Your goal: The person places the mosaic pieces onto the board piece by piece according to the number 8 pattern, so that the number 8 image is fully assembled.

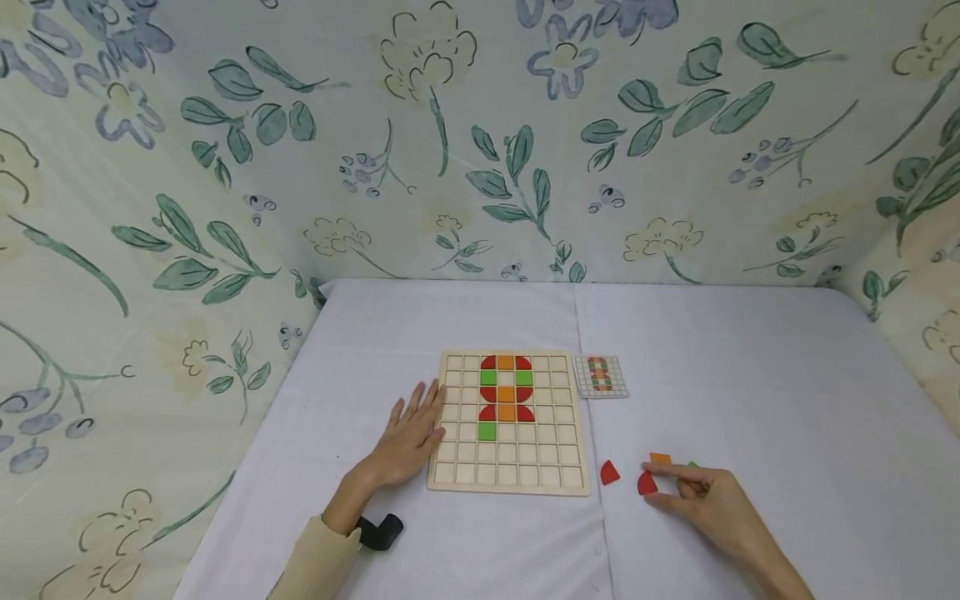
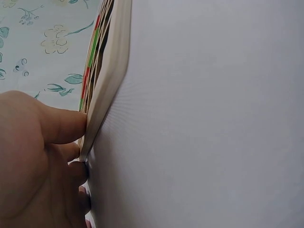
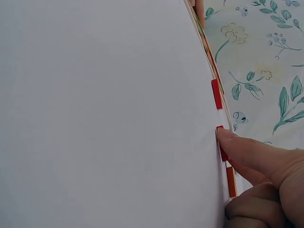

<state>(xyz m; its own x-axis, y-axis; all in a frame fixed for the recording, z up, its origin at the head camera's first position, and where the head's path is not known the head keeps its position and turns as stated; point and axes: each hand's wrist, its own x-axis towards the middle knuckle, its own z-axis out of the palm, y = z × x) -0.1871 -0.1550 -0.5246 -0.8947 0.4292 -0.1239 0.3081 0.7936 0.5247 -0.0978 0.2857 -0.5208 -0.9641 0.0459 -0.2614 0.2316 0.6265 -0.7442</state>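
My left hand (image 1: 407, 437) lies with fingers extended along the left side of a square wooden grid board (image 1: 457, 477); in the left wrist view the thumb (image 2: 66, 126) touches the board's edge. Red quarter-circle, orange square and green square tiles fill part of the upper middle cells. Right of the board, my right hand (image 1: 712, 500) pinches a red quarter-circle tile (image 1: 646, 484) between thumb and index finger, low over the cloth. The right wrist view shows the thumb tip at that tile (image 3: 223, 153). Another red quarter-circle tile (image 1: 609, 473) lies to its left.
An orange square tile (image 1: 660, 458) and a green tile (image 1: 693, 464), partly hidden, lie behind the right hand. A small pattern card (image 1: 617, 390) sits by the board's upper right corner. A black object (image 1: 384, 533) rests beside the left sleeve (image 1: 318, 554).
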